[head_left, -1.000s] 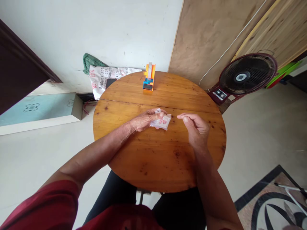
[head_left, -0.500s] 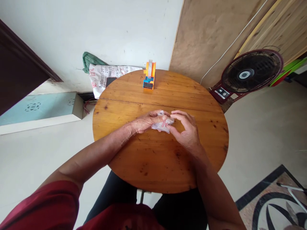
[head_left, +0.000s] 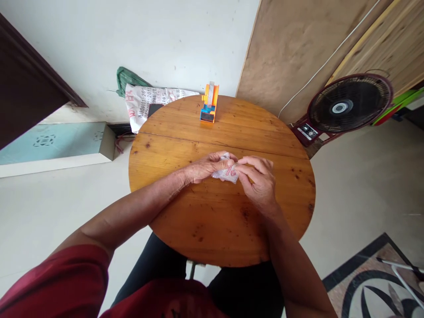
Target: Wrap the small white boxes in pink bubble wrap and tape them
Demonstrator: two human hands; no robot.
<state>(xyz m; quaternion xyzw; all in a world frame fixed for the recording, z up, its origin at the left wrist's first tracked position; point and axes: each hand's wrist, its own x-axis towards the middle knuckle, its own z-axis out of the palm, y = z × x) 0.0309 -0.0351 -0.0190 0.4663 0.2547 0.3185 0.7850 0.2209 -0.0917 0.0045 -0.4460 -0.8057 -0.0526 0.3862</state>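
Left hand (head_left: 210,168), nearly closed, grips a crinkled, translucent plastic packet (head_left: 228,176), red print illegible, above the round brown wooden table (head_left: 212,225); right hand (head_left: 260,182), likewise, pinches the packet's right edge. White sack (head_left: 141,99) behind reads "9001".

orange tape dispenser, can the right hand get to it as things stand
Probably yes, with a stretch forward: nothing visible stands between the right hand and the orange tape dispenser, though its fingers are at the red-printed packet.
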